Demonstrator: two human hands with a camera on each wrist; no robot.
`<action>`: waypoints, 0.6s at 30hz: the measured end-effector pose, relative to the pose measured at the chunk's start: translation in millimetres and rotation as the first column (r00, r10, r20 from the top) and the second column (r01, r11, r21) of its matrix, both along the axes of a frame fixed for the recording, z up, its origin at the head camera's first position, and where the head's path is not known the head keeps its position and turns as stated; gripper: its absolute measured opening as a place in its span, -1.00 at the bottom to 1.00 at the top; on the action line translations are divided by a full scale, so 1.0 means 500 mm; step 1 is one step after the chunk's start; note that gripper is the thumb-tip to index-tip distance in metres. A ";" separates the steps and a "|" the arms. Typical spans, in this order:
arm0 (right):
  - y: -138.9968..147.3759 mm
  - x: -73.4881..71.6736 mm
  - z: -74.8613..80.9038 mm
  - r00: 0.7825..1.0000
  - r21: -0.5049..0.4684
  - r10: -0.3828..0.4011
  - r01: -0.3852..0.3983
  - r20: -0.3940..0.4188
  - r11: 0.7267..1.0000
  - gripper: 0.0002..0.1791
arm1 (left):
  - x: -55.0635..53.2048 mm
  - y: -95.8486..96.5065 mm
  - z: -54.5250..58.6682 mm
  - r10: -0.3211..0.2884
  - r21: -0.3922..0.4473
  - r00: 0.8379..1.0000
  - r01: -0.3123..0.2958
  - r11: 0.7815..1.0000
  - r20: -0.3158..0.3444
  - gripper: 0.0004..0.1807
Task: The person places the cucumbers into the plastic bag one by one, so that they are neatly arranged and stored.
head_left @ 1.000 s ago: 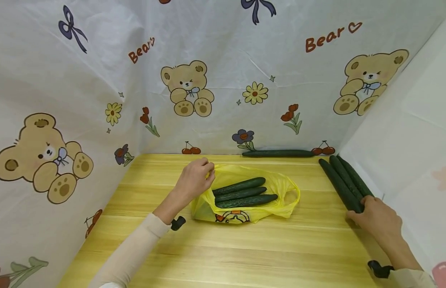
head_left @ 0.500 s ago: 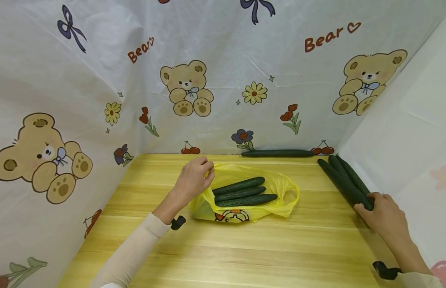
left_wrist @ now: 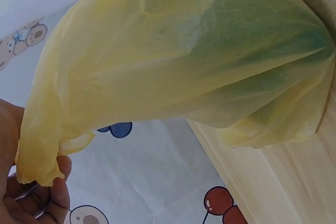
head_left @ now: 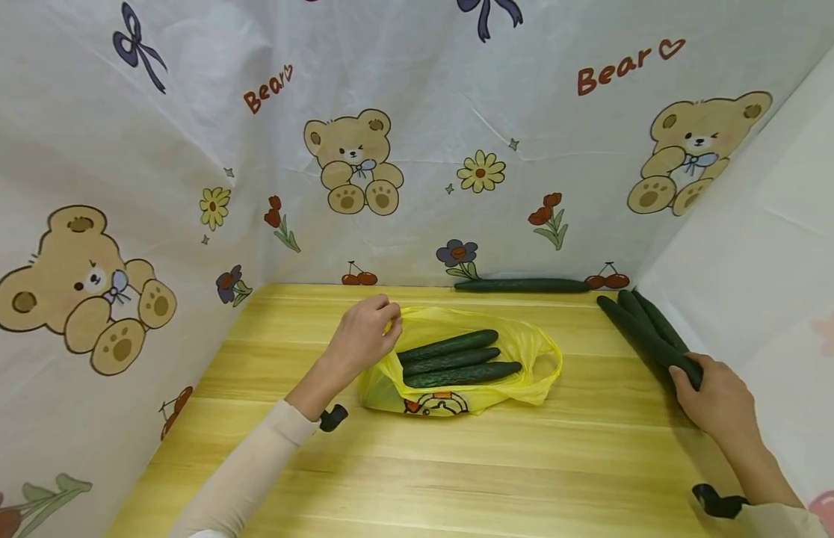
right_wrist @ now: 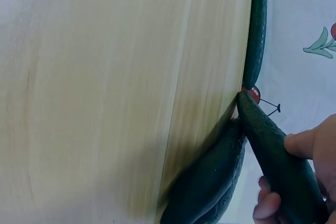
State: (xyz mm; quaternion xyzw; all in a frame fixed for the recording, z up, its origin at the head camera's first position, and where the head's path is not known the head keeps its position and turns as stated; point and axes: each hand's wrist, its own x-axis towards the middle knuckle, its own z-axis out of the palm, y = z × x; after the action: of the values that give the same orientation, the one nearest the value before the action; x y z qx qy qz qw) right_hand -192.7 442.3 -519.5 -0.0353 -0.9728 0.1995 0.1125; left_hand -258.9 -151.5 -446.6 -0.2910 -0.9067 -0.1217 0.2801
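Note:
My left hand [head_left: 365, 335] pinches the left handle end of a thin yellow plastic bag [head_left: 538, 385], holding its mouth up. In the left wrist view the bunched plastic [left_wrist: 39, 163] sits between thumb and fingers. Three dark green cucumbers [head_left: 460, 373] lie side by side inside the bag. At the right, my right hand [head_left: 720, 396] grips the near end of a cucumber [head_left: 649, 336], whose near end is raised off the table. Two other cucumbers [head_left: 666, 321] lie beside it along the right wall; in the right wrist view this pair [right_wrist: 207, 174] rests below the held cucumber [right_wrist: 278, 161].
Another cucumber [head_left: 524, 285] lies along the back edge of the wooden table [head_left: 457, 478]. White cloth with printed bears [head_left: 353, 164] stands as walls at the back, left and right.
My right hand has drawn one cucumber's near end up and across the other two, away from its earlier place at the left of the trio. The left hand and bag stay put.

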 end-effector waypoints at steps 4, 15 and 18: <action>0.003 0.002 -0.005 0.999 -0.014 -0.029 0.029 -0.025 0.999 -0.34 | 0.001 0.002 0.000 -0.012 0.007 1.000 0.012 1.000 0.008 -0.90; 0.006 0.000 -0.003 0.999 -0.057 -0.048 0.047 -0.026 0.997 -0.32 | 0.003 0.005 -0.006 -0.013 0.005 0.999 0.013 1.000 0.046 -0.88; 0.002 -0.002 0.002 0.997 -0.070 -0.051 0.048 -0.049 0.996 -0.34 | 0.004 0.006 -0.009 -0.015 0.005 0.999 0.015 1.000 0.040 -0.88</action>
State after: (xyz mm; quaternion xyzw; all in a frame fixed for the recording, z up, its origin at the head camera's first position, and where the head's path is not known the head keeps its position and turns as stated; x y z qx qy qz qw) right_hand -193.9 443.4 -518.6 -0.0582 -0.9610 0.2308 0.1410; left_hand -256.9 -148.4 -451.3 -0.2944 -0.9097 -0.1319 0.2616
